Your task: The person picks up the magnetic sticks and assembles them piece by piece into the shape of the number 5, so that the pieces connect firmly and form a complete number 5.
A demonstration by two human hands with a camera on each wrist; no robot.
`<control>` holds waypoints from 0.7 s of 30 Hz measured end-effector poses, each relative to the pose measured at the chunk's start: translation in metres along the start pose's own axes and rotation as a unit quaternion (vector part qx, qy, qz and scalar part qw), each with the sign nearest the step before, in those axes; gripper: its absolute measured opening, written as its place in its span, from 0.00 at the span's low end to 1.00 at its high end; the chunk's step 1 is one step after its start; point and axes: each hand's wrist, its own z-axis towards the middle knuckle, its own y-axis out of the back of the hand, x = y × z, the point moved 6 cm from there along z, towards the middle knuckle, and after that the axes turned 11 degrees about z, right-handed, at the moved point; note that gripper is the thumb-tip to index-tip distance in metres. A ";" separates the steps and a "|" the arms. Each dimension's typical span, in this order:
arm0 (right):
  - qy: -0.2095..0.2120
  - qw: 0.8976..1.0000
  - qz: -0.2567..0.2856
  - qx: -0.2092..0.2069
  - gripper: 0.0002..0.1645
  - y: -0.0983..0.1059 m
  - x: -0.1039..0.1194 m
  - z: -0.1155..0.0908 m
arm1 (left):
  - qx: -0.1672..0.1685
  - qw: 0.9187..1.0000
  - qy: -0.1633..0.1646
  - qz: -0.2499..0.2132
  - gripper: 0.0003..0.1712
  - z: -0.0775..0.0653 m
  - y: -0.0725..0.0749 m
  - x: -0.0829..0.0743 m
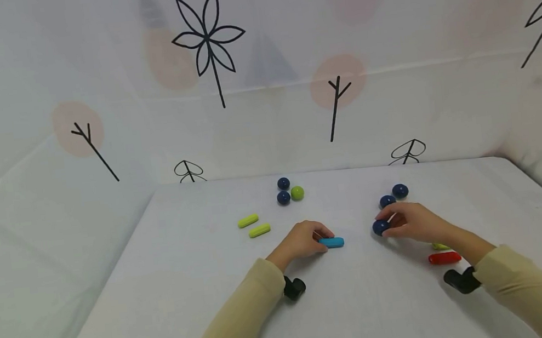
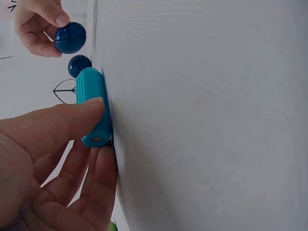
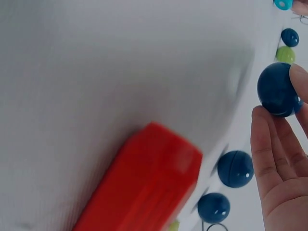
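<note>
Between thumb and fingers, my left hand (image 1: 305, 239) grips a short blue ribbed stick (image 1: 334, 242), low over the white table. The left wrist view shows the thumb along the side of the stick (image 2: 91, 106) and a small hole in its near end. To the right, my right hand (image 1: 412, 221) pinches a dark blue ball (image 1: 381, 227) between thumb and fingertips. That ball (image 3: 278, 89) looks glossy in the right wrist view. Just behind it sit two more dark blue balls, one nearer (image 1: 387, 201) and one farther (image 1: 400, 191).
Two dark blue balls (image 1: 283, 198) and a green ball (image 1: 297, 192) cluster at the table's back. Two yellow-green sticks (image 1: 260, 230) lie left of them. Under the right forearm lie a red stick (image 1: 444, 258) and a partly hidden yellow-green stick (image 1: 440, 246). Patterned white cloth (image 1: 267, 131) rises behind.
</note>
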 end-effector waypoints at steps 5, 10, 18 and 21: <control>0.003 1.000 0.012 0.008 0.20 -0.006 0.005 0.002 | 0.000 1.000 0.002 0.001 0.14 -0.001 0.000 -0.001; 0.010 1.000 0.018 0.012 0.20 -0.012 0.008 0.005 | -0.001 1.000 0.001 0.001 0.15 -0.001 0.000 -0.001; 0.033 0.999 0.025 0.024 0.20 -0.020 0.014 0.009 | 0.001 1.000 0.007 0.000 0.15 0.001 -0.001 0.000; 0.041 0.998 0.028 0.029 0.20 -0.024 0.017 0.010 | 0.003 1.000 0.005 -0.003 0.14 0.000 0.000 0.000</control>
